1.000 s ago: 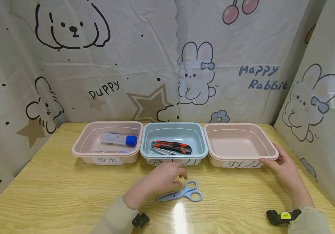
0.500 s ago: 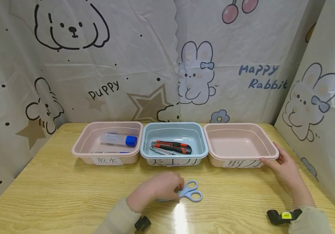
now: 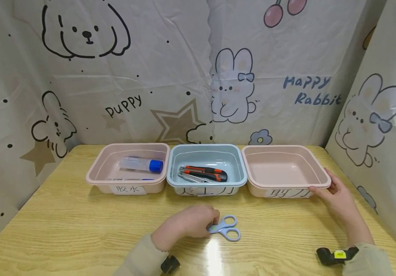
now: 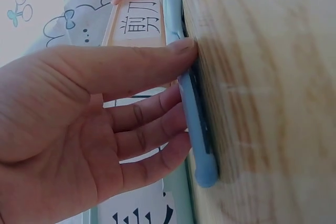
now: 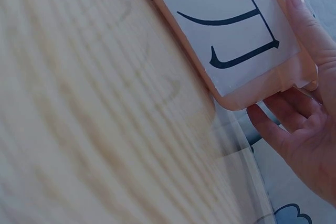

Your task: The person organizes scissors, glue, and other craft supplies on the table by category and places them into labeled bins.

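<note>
Light blue scissors (image 3: 223, 229) lie low over the tabletop in front of the blue bin, with the handle loops toward the right. My left hand (image 3: 192, 221) pinches them by the blade part, which it mostly hides in the head view. In the left wrist view, the thumb is on one side of the scissors (image 4: 195, 124) and the fingers reach the other. At the far right, my right hand (image 3: 337, 197) grips the front right corner of a pink bin (image 3: 284, 185). Its thumb lies on the rim and its fingers are below, as the right wrist view shows.
A blue bin (image 3: 206, 184) in the middle holds several box cutters (image 3: 206, 174). To its left, another pink bin (image 3: 127, 183) contains blue-capped glue tubes (image 3: 139, 164). All three bins carry paper labels. A printed cloth (image 3: 170, 76) hangs behind the wooden table (image 3: 80, 230).
My left hand has come down onto the scissors and taken hold of them; they have turned and shifted slightly. The right hand stays on the pink bin's corner.
</note>
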Demonstrator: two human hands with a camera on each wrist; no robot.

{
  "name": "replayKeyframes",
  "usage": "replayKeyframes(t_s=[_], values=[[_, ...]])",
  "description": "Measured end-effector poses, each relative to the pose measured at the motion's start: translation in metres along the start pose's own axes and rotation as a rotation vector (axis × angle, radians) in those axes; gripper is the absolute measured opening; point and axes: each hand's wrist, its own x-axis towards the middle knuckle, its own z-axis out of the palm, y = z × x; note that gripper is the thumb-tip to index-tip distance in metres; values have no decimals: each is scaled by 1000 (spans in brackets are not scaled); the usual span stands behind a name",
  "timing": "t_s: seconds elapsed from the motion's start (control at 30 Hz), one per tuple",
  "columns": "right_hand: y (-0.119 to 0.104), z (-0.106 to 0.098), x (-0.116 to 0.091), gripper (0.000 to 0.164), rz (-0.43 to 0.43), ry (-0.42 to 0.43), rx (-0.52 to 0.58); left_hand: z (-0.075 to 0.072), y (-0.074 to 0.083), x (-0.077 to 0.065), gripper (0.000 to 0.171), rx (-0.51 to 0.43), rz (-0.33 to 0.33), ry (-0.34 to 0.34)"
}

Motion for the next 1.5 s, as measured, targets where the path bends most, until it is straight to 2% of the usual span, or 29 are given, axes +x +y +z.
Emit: replayKeyframes(t_s=[0.37,0.7,0.97,1.2,1.5], values=[[2,-1,0,83,-7,-9,16,0,-1,2,16,0,21,25],[6,-2,0,83,4,-14,0,1,-1,5,17,21,57,147],[0,-2,0,84,3,-5,-13,-1,0,8,17,35,76,259],[1,-1,0,84,9,-5,-6,-7,8,17,12,47,96,290],[-1,-1,0,85,17,-1,-1,-24,25,32,18,46,135,307]])
